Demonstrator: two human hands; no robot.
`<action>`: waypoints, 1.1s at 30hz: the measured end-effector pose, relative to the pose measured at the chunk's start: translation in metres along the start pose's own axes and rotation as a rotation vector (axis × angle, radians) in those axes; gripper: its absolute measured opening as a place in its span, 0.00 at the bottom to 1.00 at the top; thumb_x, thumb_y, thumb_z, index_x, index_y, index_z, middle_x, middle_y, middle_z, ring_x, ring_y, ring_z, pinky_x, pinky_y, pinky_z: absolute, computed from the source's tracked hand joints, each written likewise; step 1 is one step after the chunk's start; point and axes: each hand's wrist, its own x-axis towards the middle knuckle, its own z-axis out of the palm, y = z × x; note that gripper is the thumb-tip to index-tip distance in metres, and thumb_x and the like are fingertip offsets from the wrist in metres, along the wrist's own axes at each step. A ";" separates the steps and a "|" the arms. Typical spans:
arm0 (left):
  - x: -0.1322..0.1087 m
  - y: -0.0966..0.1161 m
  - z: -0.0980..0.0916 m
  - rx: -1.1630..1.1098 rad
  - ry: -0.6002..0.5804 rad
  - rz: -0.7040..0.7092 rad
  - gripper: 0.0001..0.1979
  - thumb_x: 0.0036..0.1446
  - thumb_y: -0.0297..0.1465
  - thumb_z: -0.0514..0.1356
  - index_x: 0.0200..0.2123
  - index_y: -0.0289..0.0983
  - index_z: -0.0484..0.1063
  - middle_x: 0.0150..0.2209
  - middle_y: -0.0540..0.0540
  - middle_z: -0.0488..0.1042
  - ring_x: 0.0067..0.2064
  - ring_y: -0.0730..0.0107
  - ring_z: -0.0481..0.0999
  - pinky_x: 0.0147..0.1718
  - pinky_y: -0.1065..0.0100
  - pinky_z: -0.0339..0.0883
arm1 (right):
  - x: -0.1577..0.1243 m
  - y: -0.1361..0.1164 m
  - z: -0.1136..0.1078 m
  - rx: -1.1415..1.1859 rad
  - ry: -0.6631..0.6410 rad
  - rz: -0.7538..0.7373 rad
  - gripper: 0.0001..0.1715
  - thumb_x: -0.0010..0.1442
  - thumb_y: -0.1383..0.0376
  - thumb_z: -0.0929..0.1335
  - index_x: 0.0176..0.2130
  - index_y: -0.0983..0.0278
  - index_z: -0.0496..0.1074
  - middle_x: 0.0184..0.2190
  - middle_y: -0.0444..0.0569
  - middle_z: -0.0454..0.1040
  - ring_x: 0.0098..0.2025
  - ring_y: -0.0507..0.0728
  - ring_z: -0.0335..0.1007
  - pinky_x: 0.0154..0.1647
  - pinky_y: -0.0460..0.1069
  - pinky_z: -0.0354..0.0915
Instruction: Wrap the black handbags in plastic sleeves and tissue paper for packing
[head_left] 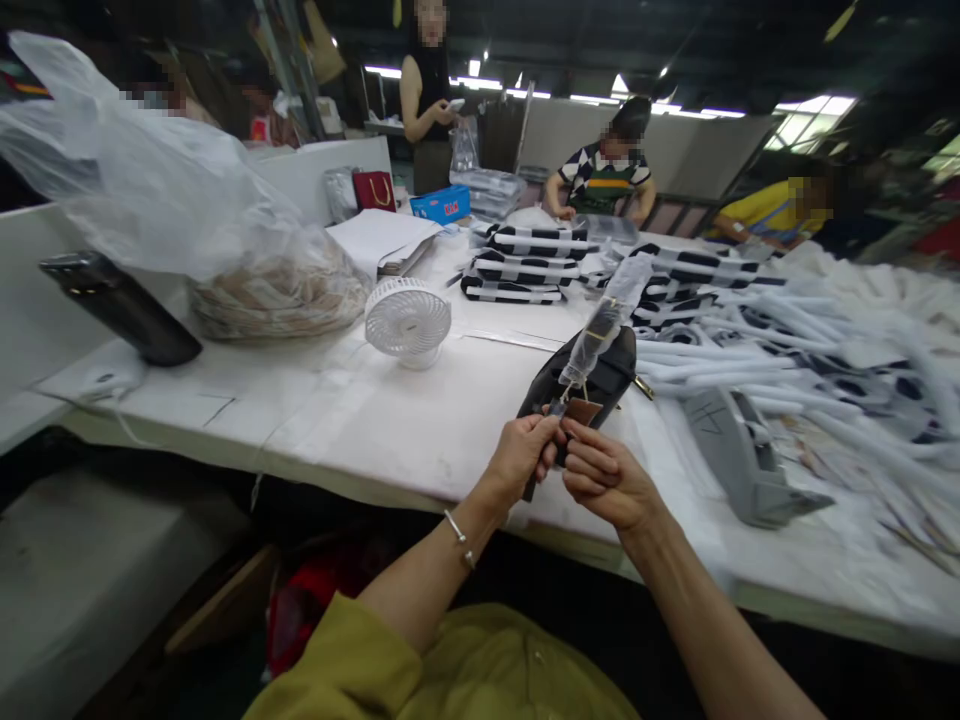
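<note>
A black pouch-like bag [600,385] lies at the near edge of the white table [390,420], a brown tag [583,409] hanging at its near end. My left hand [521,455] is closed on the bag's near end, pinching it beside the tag. My right hand [609,478] is closed too, its fingertips pinching at the tag. A narrow clear plastic sleeve [606,318] with something dark inside rises from between my hands and slants up to the right.
A small white fan [408,320] stands left of the bag. Further left are a big clear plastic bag [187,220] of goods and a dark bottle [120,305]. Striped black-and-white stacks [525,265], white straps [817,340] and a grey tool [750,470] cover the right side. Other people work across the table.
</note>
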 end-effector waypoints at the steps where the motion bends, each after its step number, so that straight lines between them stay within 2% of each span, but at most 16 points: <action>1: 0.000 0.001 -0.001 -0.002 -0.019 -0.010 0.20 0.56 0.48 0.59 0.28 0.35 0.68 0.15 0.58 0.62 0.12 0.84 0.54 0.11 0.77 0.44 | -0.002 0.001 0.001 0.015 -0.015 -0.012 0.07 0.65 0.71 0.65 0.33 0.66 0.69 0.10 0.30 0.49 0.11 0.44 0.35 0.12 0.37 0.45; 5: 0.000 0.005 -0.002 -0.053 -0.091 -0.057 0.20 0.53 0.48 0.60 0.26 0.37 0.65 0.14 0.59 0.60 0.11 0.84 0.52 0.11 0.76 0.43 | -0.006 0.003 0.009 -0.044 -0.002 -0.066 0.10 0.68 0.68 0.61 0.37 0.64 0.71 0.11 0.30 0.46 0.12 0.45 0.29 0.12 0.37 0.41; 8: 0.001 0.007 -0.004 -0.068 -0.131 -0.088 0.20 0.52 0.49 0.61 0.26 0.38 0.63 0.14 0.60 0.59 0.11 0.83 0.50 0.11 0.75 0.43 | -0.002 0.000 0.016 -0.085 0.021 -0.100 0.12 0.68 0.67 0.61 0.36 0.64 0.71 0.11 0.30 0.43 0.13 0.45 0.26 0.12 0.37 0.39; 12: 0.002 0.010 -0.006 0.157 -0.087 0.033 0.20 0.57 0.48 0.56 0.26 0.38 0.64 0.14 0.59 0.60 0.13 0.81 0.53 0.13 0.74 0.46 | 0.000 0.000 0.019 -0.218 0.113 -0.141 0.08 0.64 0.65 0.65 0.34 0.65 0.72 0.12 0.30 0.48 0.13 0.44 0.30 0.12 0.39 0.40; 13: 0.002 0.010 -0.006 0.242 -0.049 0.089 0.19 0.59 0.47 0.55 0.26 0.37 0.65 0.14 0.58 0.60 0.13 0.80 0.55 0.14 0.74 0.48 | -0.002 0.002 0.019 -0.300 0.171 -0.153 0.07 0.62 0.63 0.67 0.35 0.66 0.73 0.13 0.31 0.51 0.13 0.44 0.32 0.12 0.40 0.41; 15: 0.002 0.010 -0.006 0.411 0.047 0.206 0.17 0.61 0.43 0.54 0.26 0.37 0.67 0.15 0.57 0.61 0.16 0.78 0.59 0.18 0.74 0.52 | -0.009 0.007 0.017 -0.542 0.344 -0.234 0.14 0.57 0.58 0.71 0.38 0.66 0.74 0.14 0.34 0.59 0.12 0.44 0.40 0.13 0.42 0.44; 17: 0.002 0.008 -0.005 0.560 0.136 0.304 0.16 0.62 0.40 0.54 0.25 0.38 0.68 0.16 0.56 0.63 0.19 0.77 0.62 0.22 0.73 0.54 | -0.019 0.010 0.019 -0.897 0.544 -0.433 0.21 0.56 0.53 0.71 0.43 0.66 0.75 0.16 0.38 0.65 0.14 0.47 0.50 0.15 0.44 0.49; 19: 0.001 0.005 -0.004 0.696 0.186 0.359 0.16 0.63 0.38 0.53 0.25 0.38 0.68 0.18 0.54 0.65 0.21 0.76 0.63 0.24 0.72 0.53 | -0.025 0.009 0.028 -1.321 0.649 -0.686 0.24 0.58 0.53 0.70 0.48 0.65 0.75 0.20 0.41 0.70 0.18 0.49 0.59 0.20 0.46 0.57; 21: 0.001 0.001 -0.003 0.815 0.203 0.381 0.15 0.64 0.36 0.53 0.26 0.38 0.69 0.20 0.53 0.67 0.22 0.74 0.63 0.25 0.71 0.52 | -0.026 0.002 0.041 -1.715 0.620 -0.828 0.25 0.60 0.56 0.69 0.55 0.62 0.72 0.25 0.43 0.74 0.22 0.52 0.65 0.27 0.48 0.62; 22: 0.000 0.000 -0.003 0.861 0.205 0.390 0.14 0.64 0.35 0.52 0.27 0.38 0.69 0.21 0.52 0.68 0.23 0.74 0.64 0.25 0.70 0.52 | -0.023 -0.003 0.049 -1.877 0.583 -0.829 0.28 0.60 0.59 0.69 0.59 0.60 0.69 0.28 0.44 0.76 0.25 0.53 0.68 0.29 0.48 0.63; 24: -0.001 -0.003 -0.002 0.914 0.197 0.403 0.13 0.64 0.33 0.52 0.28 0.39 0.70 0.23 0.51 0.71 0.24 0.72 0.66 0.26 0.70 0.52 | -0.016 -0.013 0.063 -2.124 0.525 -0.732 0.31 0.60 0.63 0.68 0.62 0.58 0.66 0.35 0.46 0.78 0.31 0.55 0.73 0.31 0.48 0.64; 26: 0.000 -0.006 -0.003 0.906 0.209 0.400 0.12 0.64 0.32 0.51 0.29 0.39 0.70 0.24 0.50 0.71 0.24 0.72 0.67 0.27 0.70 0.52 | -0.007 -0.022 0.072 -2.277 0.494 -0.605 0.23 0.60 0.66 0.68 0.55 0.56 0.72 0.39 0.48 0.78 0.35 0.56 0.75 0.31 0.47 0.63; 28: 0.002 -0.008 -0.003 0.863 0.212 0.384 0.14 0.65 0.33 0.49 0.29 0.39 0.70 0.22 0.50 0.69 0.23 0.72 0.66 0.26 0.70 0.52 | 0.000 -0.029 0.072 -2.351 0.453 -0.527 0.11 0.61 0.66 0.67 0.42 0.56 0.78 0.39 0.47 0.77 0.35 0.55 0.75 0.31 0.46 0.62; 29: 0.003 -0.008 -0.004 0.829 0.202 0.377 0.14 0.65 0.35 0.49 0.29 0.39 0.69 0.21 0.51 0.68 0.22 0.72 0.65 0.25 0.70 0.53 | 0.002 -0.031 0.069 -2.357 0.427 -0.520 0.09 0.62 0.66 0.67 0.36 0.57 0.78 0.38 0.46 0.76 0.35 0.54 0.74 0.31 0.45 0.62; 31: 0.003 -0.006 -0.005 0.718 0.163 0.359 0.16 0.64 0.38 0.49 0.28 0.39 0.68 0.19 0.52 0.64 0.21 0.73 0.63 0.24 0.71 0.53 | 0.004 -0.035 0.060 -2.310 0.356 -0.577 0.11 0.63 0.67 0.66 0.31 0.59 0.77 0.35 0.45 0.74 0.34 0.52 0.73 0.32 0.45 0.62; 33: 0.003 -0.002 -0.008 0.552 0.075 0.311 0.17 0.63 0.41 0.50 0.27 0.38 0.67 0.17 0.54 0.61 0.19 0.75 0.60 0.21 0.72 0.52 | 0.004 -0.038 0.049 -2.214 0.250 -0.674 0.11 0.63 0.68 0.65 0.32 0.60 0.76 0.34 0.45 0.73 0.34 0.51 0.71 0.35 0.45 0.63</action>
